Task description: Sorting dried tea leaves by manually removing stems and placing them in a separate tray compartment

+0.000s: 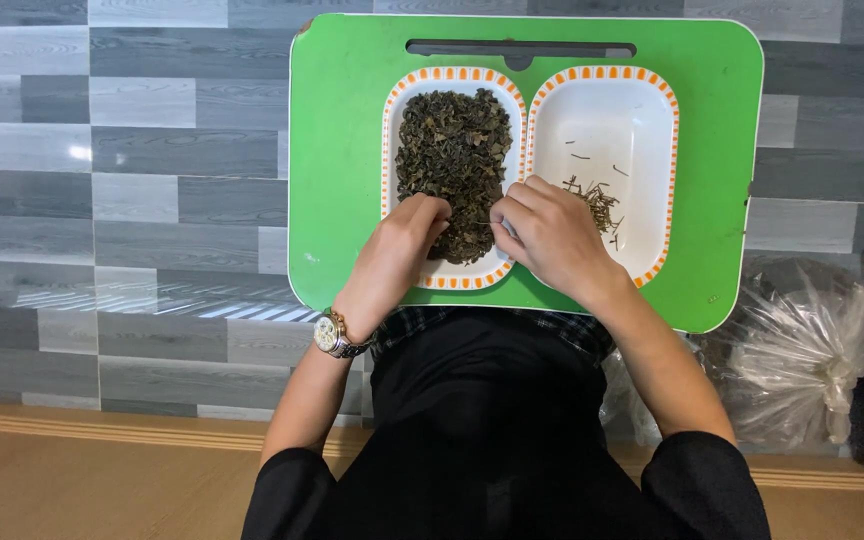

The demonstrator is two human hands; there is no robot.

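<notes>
Head view shows my left hand [399,243] and right hand [550,235] with fingers curled, pinching a thin stem between them over the dried leaves [457,160] in the left dish [404,95] on the green tray [337,150].

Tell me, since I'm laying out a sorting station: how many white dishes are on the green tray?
2: the left dish holds dark dried leaves; the right dish holds few stems. None seems hidden.

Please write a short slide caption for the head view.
Both hands, left hand and right hand, pick at dried leaves in a tray beside another holding stems.
</notes>
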